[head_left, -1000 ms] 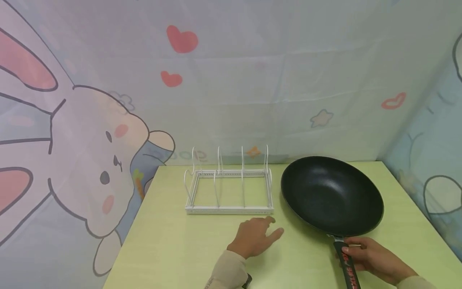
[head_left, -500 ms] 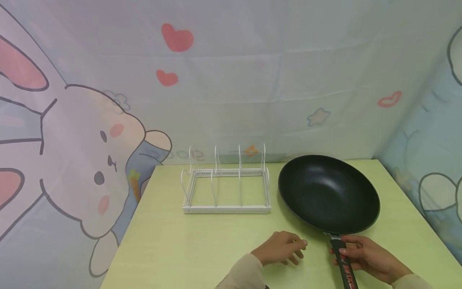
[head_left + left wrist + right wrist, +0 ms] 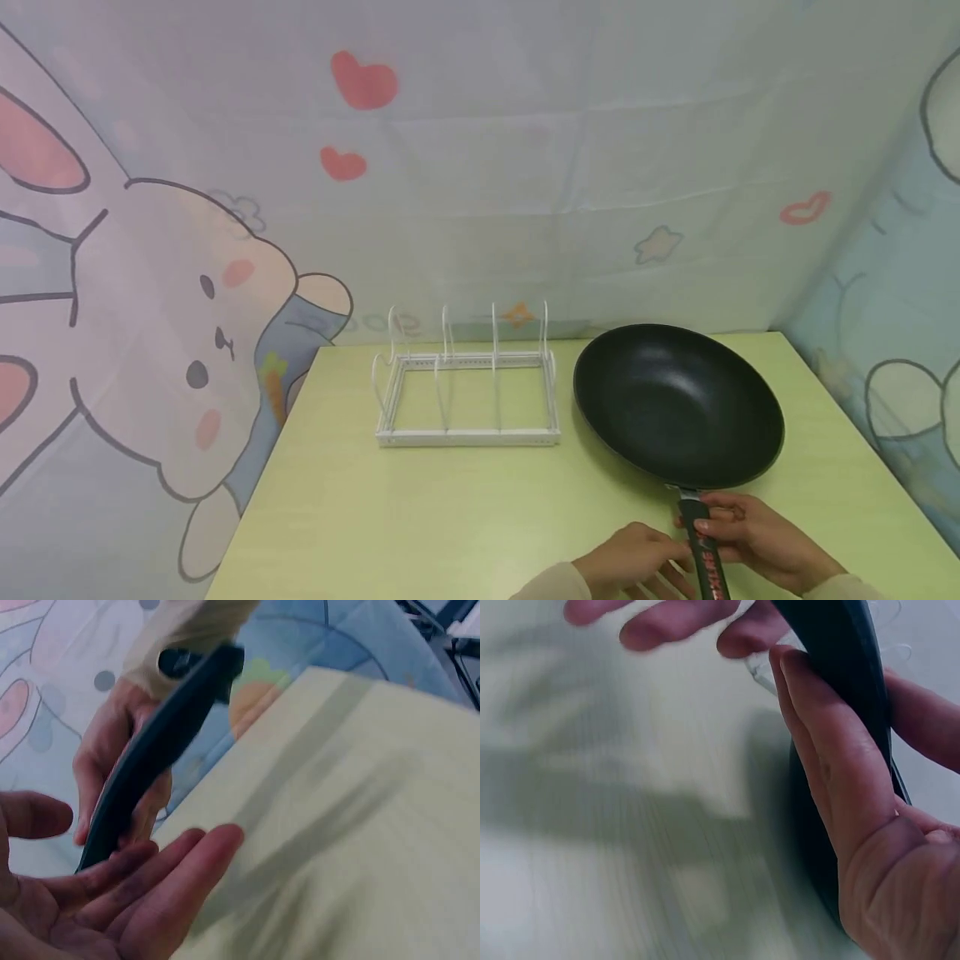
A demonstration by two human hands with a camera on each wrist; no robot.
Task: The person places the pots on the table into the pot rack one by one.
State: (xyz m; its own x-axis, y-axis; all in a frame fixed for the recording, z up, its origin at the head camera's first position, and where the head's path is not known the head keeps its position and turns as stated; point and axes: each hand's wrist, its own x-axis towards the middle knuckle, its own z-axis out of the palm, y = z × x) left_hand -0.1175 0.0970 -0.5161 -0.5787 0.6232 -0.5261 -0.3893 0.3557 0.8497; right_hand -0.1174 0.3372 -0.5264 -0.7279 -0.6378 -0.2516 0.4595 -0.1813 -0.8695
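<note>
A black frying pan with a deep bowl sits at the right of the table in the head view, its handle toward the near edge. My right hand grips that handle close to the pan, thumb on top and fingers around the underside, as the right wrist view also shows. Just left of the handle is my left hand, its fingers extended and loosely spread. In the left wrist view, the left hand is palm up below the handle; whether a fingertip touches it I cannot tell.
A white wire rack with upright loops stands left of the pan, near the back of the pale yellow-green table. A printed cloth backdrop rises behind the table and along its sides.
My left hand has moved right and toward the near edge, from in front of the rack to beside the pan's handle. The right hand keeps its grip; the head view shifts slightly.
</note>
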